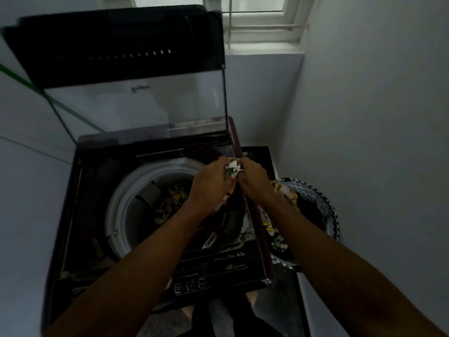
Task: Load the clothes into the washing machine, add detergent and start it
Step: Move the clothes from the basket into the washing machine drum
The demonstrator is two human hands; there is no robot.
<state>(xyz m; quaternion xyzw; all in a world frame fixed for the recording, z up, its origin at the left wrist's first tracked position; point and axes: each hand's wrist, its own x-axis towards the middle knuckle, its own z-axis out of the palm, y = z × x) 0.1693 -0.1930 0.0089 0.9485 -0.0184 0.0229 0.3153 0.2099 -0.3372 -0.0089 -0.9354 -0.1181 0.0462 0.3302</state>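
Both hands (233, 176) pinch floral garment (232, 166) — drum (136, 188) holds patterned clothes (173, 200).

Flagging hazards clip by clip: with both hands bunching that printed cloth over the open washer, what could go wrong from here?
1. The floral garment, gripped by the left hand and right hand, trails down into the basket beside the machine; its tail could catch on the washer's right edge.
2. The hands are over the rim, not the drum, so a release here might miss.
3. The raised lid could drop if bumped.
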